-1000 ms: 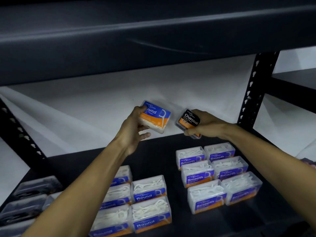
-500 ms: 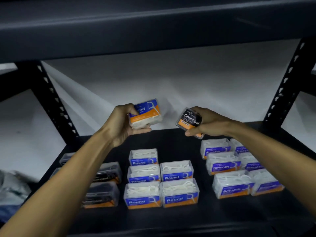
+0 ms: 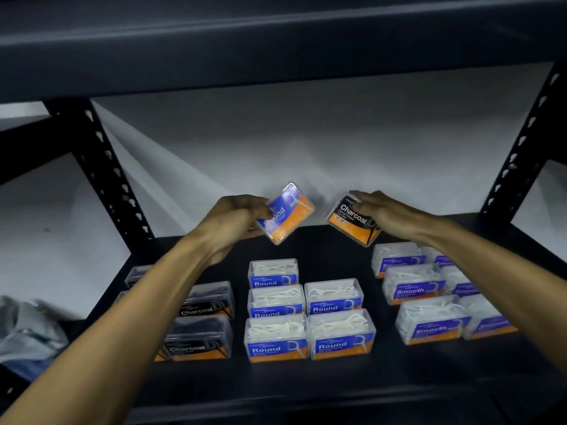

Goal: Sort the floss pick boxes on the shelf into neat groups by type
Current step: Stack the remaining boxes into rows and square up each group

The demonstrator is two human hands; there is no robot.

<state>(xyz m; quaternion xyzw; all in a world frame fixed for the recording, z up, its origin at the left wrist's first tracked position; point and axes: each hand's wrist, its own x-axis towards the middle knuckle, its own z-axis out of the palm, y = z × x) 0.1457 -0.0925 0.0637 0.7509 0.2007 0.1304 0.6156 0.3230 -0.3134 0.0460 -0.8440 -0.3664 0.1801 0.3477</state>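
Note:
My left hand (image 3: pixel 234 223) grips a blue and orange Round box (image 3: pixel 287 214), tilted, above the back of the dark shelf (image 3: pixel 306 391). My right hand (image 3: pixel 386 214) holds a black and orange Charcoal box (image 3: pixel 352 220) beside it, also in the air. On the shelf below stand three groups: Charcoal boxes (image 3: pixel 199 337) at the left, partly hidden by my left forearm, Round boxes (image 3: pixel 308 311) in the middle, and Smooth boxes (image 3: pixel 429 296) at the right, partly hidden by my right forearm.
A black upper shelf (image 3: pixel 276 47) hangs low overhead. Perforated black uprights stand at the left (image 3: pixel 107 167) and right (image 3: pixel 518 148). White sheeting (image 3: pixel 306 148) covers the back. A grey bundle (image 3: pixel 27 329) lies outside the shelf at the far left.
The view has swung left, bringing the Charcoal group into sight. My left hand has tilted the Round box label-up and both held boxes have dropped slightly closer to the shelf.

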